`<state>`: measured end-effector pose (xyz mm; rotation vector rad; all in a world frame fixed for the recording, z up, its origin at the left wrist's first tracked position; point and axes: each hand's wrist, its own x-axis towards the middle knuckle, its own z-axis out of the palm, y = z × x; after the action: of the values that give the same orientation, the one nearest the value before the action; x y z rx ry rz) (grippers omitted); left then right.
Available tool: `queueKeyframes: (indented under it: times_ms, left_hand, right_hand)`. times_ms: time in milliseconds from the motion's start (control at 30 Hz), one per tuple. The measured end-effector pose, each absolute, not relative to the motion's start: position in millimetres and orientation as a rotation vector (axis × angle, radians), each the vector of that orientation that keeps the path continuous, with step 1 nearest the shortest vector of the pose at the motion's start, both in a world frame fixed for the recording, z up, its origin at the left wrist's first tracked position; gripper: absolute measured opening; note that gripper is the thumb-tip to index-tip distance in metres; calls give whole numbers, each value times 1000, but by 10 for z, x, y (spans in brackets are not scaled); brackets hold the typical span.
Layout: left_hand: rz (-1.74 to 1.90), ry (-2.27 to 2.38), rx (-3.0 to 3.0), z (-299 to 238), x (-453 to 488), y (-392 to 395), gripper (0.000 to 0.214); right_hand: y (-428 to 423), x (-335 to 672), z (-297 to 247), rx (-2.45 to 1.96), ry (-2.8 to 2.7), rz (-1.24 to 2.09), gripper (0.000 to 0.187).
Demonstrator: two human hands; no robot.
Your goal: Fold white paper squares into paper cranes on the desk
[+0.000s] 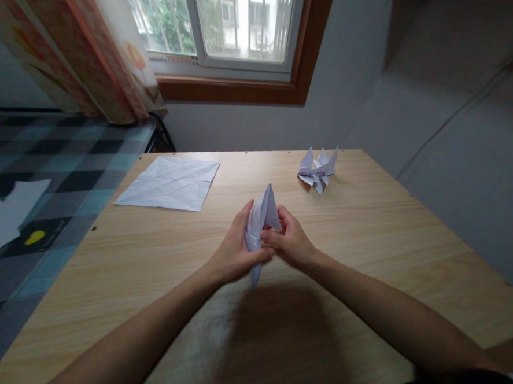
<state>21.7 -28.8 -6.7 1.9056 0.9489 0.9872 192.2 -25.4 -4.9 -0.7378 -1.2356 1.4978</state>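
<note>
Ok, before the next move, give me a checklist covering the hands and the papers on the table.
1. Left hand holding the folded paper: ok.
2. Right hand on its right-hand flap: ok.
3. Creased sheet apart from both hands: ok, at the table's far left.
4. Folded pieces apart from both hands: ok, far right.
5. Inner folds aligned: cannot tell, fingers cover part.

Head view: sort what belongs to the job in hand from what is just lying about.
Belongs to the job:
folded paper, held in the left hand and right hand
wooden table, the surface beneath

Apparently just lying about:
creased sheet, flat at the table's far left
pointed paper pieces, at the far right, possibly related
white paper, on the checked cloth
</note>
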Motion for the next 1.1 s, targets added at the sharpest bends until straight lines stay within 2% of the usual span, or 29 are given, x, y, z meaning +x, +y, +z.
queueKeyframes:
  times_ms: [233, 433, 500, 700, 867, 967, 1033, 1100]
  left_hand:
    - [994, 908, 1724, -58, 242, -283, 109]
    - [992, 965, 1832, -33, 215, -274, 101]
    - [995, 996, 1857, -33, 209, -277, 98]
    - [1000, 976, 1958, -42, 225, -302, 100]
    - [907, 959, 2069, -4, 219, -331, 106]
    - [894, 960, 2046, -11, 206, -322, 100]
    - [928, 963, 2012, -33, 191, -290, 88]
    - [970, 978, 1996, -56, 163, -236, 76]
  right_hand:
    - [-253, 1922, -40, -753, -1273, 1467, 46]
    - [-250, 1928, 5, -790, -1257, 1428, 30]
    - [-245, 1925, 12, -870, -1263, 1325, 26]
    - [-281, 1865, 42, -1229, -1355, 853, 29]
    - [-338, 1802, 65, -1351, -1493, 575, 40]
    - [-322, 1817, 45, -1325, -1538, 557, 29]
    - [-284, 1863, 28, -1303, -1575, 545, 17]
    - [-233, 1937, 18, -1270, -1622, 519, 12]
